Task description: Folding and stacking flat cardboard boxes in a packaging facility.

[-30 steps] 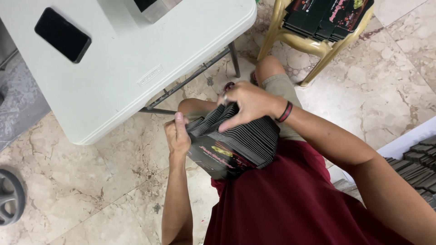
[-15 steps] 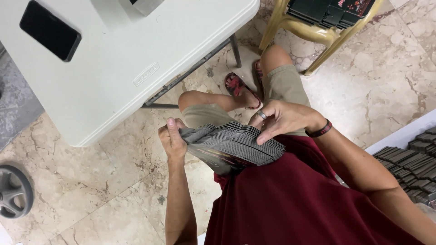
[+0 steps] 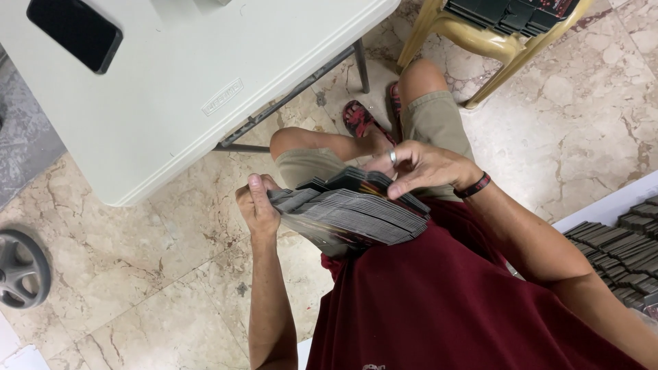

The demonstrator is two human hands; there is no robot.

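Note:
A thick stack of flat dark grey packets [image 3: 356, 216] rests on my lap against my dark red shirt. My left hand [image 3: 256, 205] grips the stack's left end, thumb along its side. My right hand [image 3: 419, 166], with a ring and a dark wristband, lies on top of the stack near its far edge, fingertips lifting the uppermost packets. The stack's underside is hidden by my lap.
A white folding table [image 3: 205, 103] stands ahead on the left with a black phone [image 3: 75, 31] on it. A yellow chair [image 3: 493, 41] holds more dark packets. A white box [image 3: 617, 233] of packets sits at right. A grey wheel [image 3: 20, 270] lies on the marble floor.
The stack has tipped from upright to lying nearly flat across my lap. My right hand slid from the top edge to the far side, fingering the upper packets.

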